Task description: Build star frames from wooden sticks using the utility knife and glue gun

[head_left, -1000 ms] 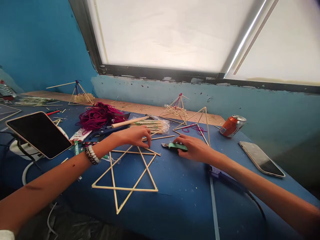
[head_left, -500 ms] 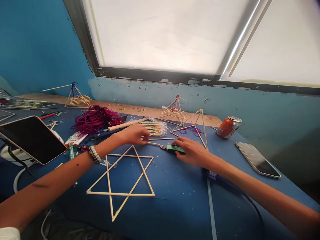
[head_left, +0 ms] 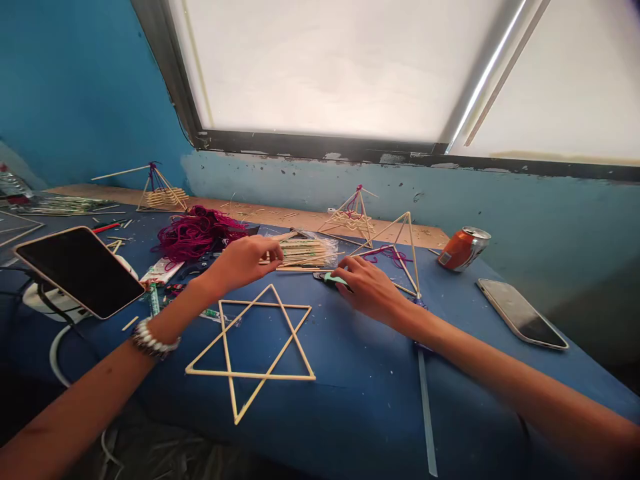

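My left hand (head_left: 250, 261) is raised over the table, thumb and fingers pinched together. Whatever may be between them is too small to make out. Under the curled fingers of my right hand (head_left: 367, 287) is a green-handled cutter (head_left: 331, 279), held low at the table, its dark tip pointing left. A six-pointed star of two overlapping stick triangles (head_left: 267, 377) lies flat in front of my hands. Just beyond them is a plastic packet of thin wooden sticks (head_left: 310, 250). A stick frame (head_left: 413, 253) with purple yarn stands behind my right hand.
A purple yarn heap (head_left: 197, 233) and a propped phone (head_left: 80, 270) are on the left. Stick pyramids (head_left: 163, 197) stand at the back. To the right are a soda can (head_left: 464, 249) and another phone (head_left: 523, 313). A glue gun partly shows under my right forearm.
My left hand has lifted and drawn left, off the stick it held by the cutter's tip. My right hand and the cutter have shifted slightly left and away. The view has tilted a little.
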Tool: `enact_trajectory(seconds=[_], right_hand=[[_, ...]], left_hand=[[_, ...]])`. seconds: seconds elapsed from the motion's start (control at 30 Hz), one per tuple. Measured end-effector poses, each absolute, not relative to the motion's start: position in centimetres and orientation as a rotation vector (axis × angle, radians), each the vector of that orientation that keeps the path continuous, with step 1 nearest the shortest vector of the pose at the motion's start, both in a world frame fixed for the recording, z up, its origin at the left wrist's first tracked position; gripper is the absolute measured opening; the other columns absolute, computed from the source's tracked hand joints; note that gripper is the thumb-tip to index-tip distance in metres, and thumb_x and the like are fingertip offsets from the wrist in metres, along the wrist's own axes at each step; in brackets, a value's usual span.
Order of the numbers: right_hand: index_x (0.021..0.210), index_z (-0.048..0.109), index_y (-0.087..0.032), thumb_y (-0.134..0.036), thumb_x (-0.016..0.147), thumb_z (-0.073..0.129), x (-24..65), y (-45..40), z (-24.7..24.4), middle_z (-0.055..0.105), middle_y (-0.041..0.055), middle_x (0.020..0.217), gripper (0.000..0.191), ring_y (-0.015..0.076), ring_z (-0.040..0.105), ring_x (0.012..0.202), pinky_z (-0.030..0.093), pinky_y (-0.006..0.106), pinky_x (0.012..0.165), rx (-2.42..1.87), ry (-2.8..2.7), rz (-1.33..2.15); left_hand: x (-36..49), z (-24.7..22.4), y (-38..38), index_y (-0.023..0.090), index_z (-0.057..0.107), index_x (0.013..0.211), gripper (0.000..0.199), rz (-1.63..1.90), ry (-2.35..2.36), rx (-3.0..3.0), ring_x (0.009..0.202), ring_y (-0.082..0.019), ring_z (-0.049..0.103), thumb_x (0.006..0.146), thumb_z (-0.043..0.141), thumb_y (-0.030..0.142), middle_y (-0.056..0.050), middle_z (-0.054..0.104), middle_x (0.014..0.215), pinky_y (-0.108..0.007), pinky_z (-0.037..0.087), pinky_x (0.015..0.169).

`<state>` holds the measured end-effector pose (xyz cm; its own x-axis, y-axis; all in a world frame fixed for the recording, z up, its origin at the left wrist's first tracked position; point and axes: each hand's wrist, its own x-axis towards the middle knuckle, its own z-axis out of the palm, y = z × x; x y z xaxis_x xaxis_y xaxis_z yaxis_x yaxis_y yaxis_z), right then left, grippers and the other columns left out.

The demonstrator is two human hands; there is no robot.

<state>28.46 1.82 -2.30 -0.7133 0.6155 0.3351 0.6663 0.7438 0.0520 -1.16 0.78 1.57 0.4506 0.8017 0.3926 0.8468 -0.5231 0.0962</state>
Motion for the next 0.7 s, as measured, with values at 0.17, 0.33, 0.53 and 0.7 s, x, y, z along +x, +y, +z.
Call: enact_trajectory(seconds=[0.17, 0.33, 0.53, 0.7], right_hand=[[0.101, 0.071, -0.020, -0.018, 0.098, 0.056, 27.0, -0.7, -2.6, 0.065, 0.0080, 0.099, 0.015, 0.0208, 0.056, 0.091, 0.042, 0.036, 0.084, -0.708, -2.709, -0.081], [0.103, 0.072, -0.022, -0.020, 0.099, 0.054, 25.6, -1.1, -3.1, 0.063, 0.0087, 0.103, 0.019, 0.0194, 0.053, 0.087, 0.040, 0.035, 0.082, -0.512, -2.782, -0.012], [0.101, 0.072, -0.022, -0.020, 0.100, 0.050, 24.9, -0.5, -3.5, 0.061, 0.0089, 0.105, 0.022, 0.0188, 0.052, 0.086, 0.040, 0.034, 0.081, -0.423, -2.815, -0.007], [0.100, 0.071, -0.021, -0.021, 0.103, 0.046, 24.9, -0.4, -3.5, 0.060, 0.0092, 0.104, 0.025, 0.0186, 0.050, 0.086, 0.039, 0.033, 0.081, -0.358, -2.838, -0.074]], left_hand=[[-6.7, 0.8, -4.9, 0.022, 0.072, 0.093, 0.028, -0.616, -1.569, -2.663, 0.094, -0.019, 0.062, 0.095, 0.053, 0.043, -0.005, 0.071, 0.099, -0.029, 0.049, 0.084], [-10.6, -1.0, -7.1, 0.026, 0.077, 0.094, 0.029, -0.469, -1.647, -2.792, 0.103, -0.022, 0.062, 0.093, 0.056, 0.047, -0.006, 0.069, 0.103, -0.029, 0.050, 0.089], [-11.0, -1.7, -7.2, 0.030, 0.078, 0.100, 0.026, -0.433, -1.598, -2.833, 0.110, -0.022, 0.060, 0.095, 0.057, 0.045, -0.005, 0.066, 0.109, -0.029, 0.049, 0.091], [-10.7, -1.7, -6.7, 0.031, 0.078, 0.099, 0.026, -0.384, -1.550, -2.868, 0.106, -0.022, 0.060, 0.097, 0.055, 0.042, -0.006, 0.065, 0.108, -0.029, 0.049, 0.089]])
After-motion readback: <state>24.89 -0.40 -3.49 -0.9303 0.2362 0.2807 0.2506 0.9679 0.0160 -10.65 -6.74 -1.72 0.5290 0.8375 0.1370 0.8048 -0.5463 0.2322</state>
